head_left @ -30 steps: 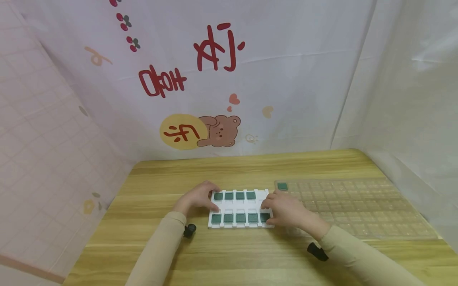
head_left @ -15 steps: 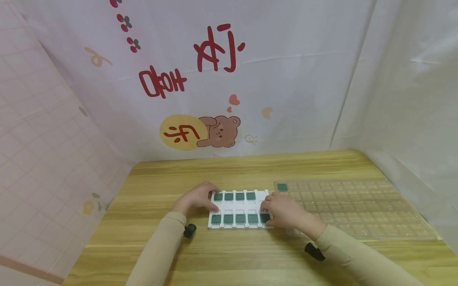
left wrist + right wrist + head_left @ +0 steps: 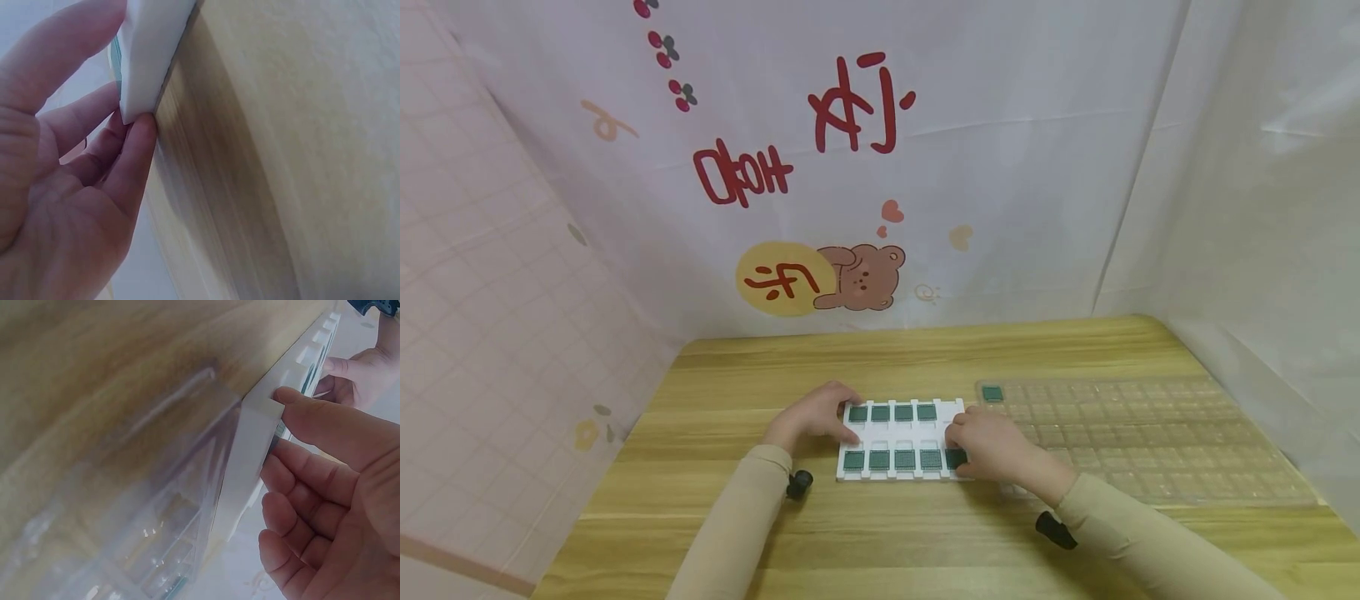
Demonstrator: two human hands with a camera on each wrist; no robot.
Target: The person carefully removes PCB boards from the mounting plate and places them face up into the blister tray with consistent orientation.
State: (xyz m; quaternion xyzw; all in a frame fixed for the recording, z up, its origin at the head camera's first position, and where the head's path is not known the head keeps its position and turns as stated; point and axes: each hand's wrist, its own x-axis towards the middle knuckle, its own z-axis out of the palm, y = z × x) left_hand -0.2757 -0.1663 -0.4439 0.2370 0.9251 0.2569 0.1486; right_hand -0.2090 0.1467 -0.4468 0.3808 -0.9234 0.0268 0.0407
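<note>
On the bench, the right hand pinches the white tray at its four-o'clock corner; the left hand grips the nine-o'clock end. A clear tray lies at three, printed cloth beyond at twelve.

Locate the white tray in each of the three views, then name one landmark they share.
Head: white tray just below centre.
Left wrist: top, left of centre, only partly visible.
Right wrist: running from centre towards the top right.
Shared landmark: left hand.
</note>
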